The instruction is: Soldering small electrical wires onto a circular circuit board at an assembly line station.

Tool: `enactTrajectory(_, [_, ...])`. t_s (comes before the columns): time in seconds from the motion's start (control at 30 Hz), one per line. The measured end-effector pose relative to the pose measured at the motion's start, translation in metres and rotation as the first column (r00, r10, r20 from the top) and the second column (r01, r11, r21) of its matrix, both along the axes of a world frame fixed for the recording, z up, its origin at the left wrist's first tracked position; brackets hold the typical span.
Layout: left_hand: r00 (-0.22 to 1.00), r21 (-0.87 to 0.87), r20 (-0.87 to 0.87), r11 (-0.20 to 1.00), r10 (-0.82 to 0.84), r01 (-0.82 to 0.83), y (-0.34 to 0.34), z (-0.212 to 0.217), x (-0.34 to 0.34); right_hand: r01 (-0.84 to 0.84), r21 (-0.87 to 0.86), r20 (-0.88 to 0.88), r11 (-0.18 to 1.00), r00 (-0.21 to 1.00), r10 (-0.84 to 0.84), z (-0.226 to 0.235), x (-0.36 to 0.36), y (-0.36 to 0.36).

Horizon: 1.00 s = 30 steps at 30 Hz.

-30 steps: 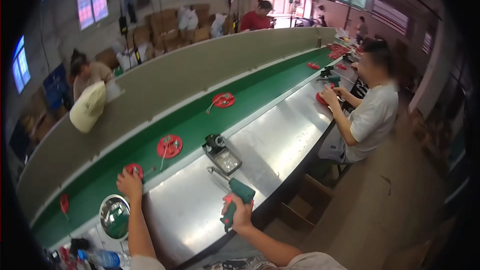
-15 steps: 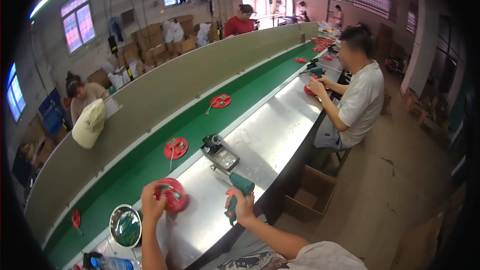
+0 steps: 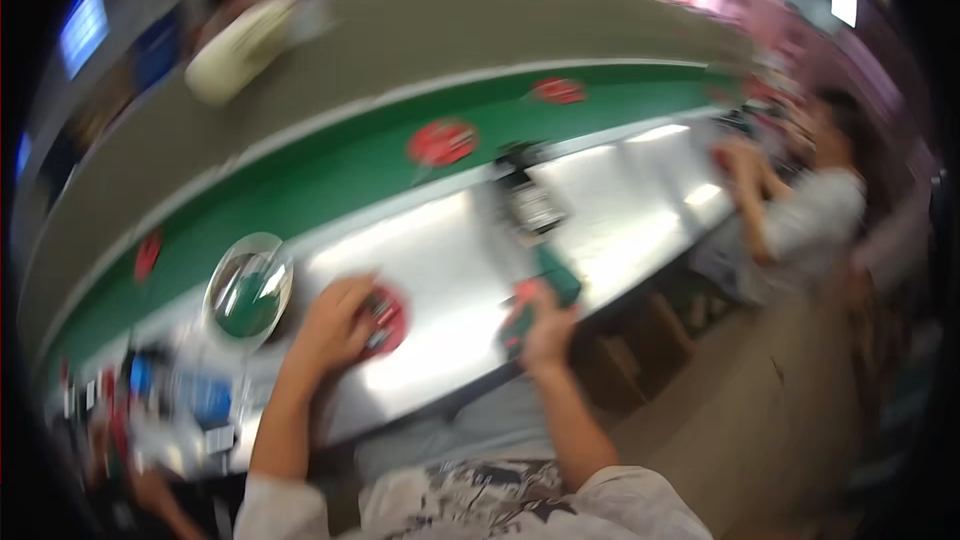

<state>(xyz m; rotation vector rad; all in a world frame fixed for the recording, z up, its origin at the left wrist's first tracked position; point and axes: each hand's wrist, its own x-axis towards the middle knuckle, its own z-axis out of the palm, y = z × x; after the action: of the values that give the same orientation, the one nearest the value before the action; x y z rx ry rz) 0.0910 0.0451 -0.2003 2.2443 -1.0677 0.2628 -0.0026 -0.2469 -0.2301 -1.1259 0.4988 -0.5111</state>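
Note:
The picture is smeared by motion. My left hand [image 3: 338, 322] grips the left edge of a round red disc [image 3: 394, 320] with small parts on its face, at the steel worktop. My right hand [image 3: 547, 332] is closed round the handle of a green cordless drill [image 3: 556, 276], which points up and away from me. Beyond the drill stands a black holder with a small metal tray [image 3: 532, 208]. A shiny round bowl [image 3: 212, 302] with a green inside sits left of my left hand.
A green conveyor belt [image 3: 330, 170] runs behind the steel worktop [image 3: 450, 340], carrying several red discs [image 3: 443, 143]. A long low wall [image 3: 480, 30] borders it, a pale cap [image 3: 235, 55] hanging there. A co-worker [image 3: 815, 210] sits at right. A blue bottle [image 3: 200, 395] stands at left.
The whole view has swung, with the worktop and belt lying flatter across the picture. The red disc now sits lower over the worktop in my left hand. My right hand still holds the drill.

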Motion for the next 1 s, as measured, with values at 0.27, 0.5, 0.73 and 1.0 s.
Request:
enactTrajectory(0.27, [0.984, -0.004, 0.085, 0.987, 0.159, -0.159, -0.016, 0.012, 0.014, -0.003, -0.078, 0.099, 0.997, 0.995, 0.010, -0.009, -0.002, -0.034])
enactTrajectory(0.5, [0.990, 0.208, 0.022, 0.968, 0.141, -0.142, -0.006, 0.007, -0.001, -0.028, -0.115, 0.103, 0.993, 0.994, 0.040, -0.006, -0.005, -0.019])
enactTrajectory(0.73, [0.694, -0.054, 0.300, 0.738, 0.654, -0.672, 0.059, 0.031, 0.041, 0.026, -0.184, 0.125, 0.983, 0.992, -0.003, -0.003, -0.002, -0.016])
enactTrajectory(1.0, [0.720, 0.213, 0.192, 0.688, 0.666, -0.693, 0.082, -0.013, 0.068, -0.007, -0.154, 0.124, 0.988, 0.992, 0.026, 0.000, 0.000, -0.016])
